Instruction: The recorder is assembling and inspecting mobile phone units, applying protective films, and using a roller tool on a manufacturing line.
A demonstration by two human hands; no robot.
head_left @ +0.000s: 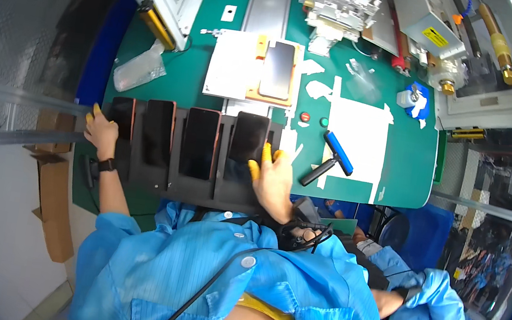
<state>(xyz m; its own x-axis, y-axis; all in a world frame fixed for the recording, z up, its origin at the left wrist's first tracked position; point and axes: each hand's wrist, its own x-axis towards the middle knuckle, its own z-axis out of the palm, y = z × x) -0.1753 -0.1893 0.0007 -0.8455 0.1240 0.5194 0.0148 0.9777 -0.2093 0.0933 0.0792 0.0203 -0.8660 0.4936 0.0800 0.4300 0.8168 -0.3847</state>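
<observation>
A black tray (188,188) lies along the table's near left side with several dark-screened phones in its slots. My left hand (101,132), with yellow finger covers and a dark wristband, is at the tray's left end, fingers apart. Nearest to it is the leftmost phone (122,118). My right hand (274,182), also in yellow finger covers, reaches the rightmost phone (249,138). Its thumb and fingers are spread at that phone's right edge. Between the hands lie two more phones, a second one (158,133) and a third one (200,143), both with orange-toned edges.
Beyond the tray, another phone (278,69) sits in an orange holder on a white plate (227,64). A blue roller (339,153) lies right of the tray by a white sheet (358,132). Machinery (341,11) stands at the back. Another person's blue sleeve (435,303) shows lower right.
</observation>
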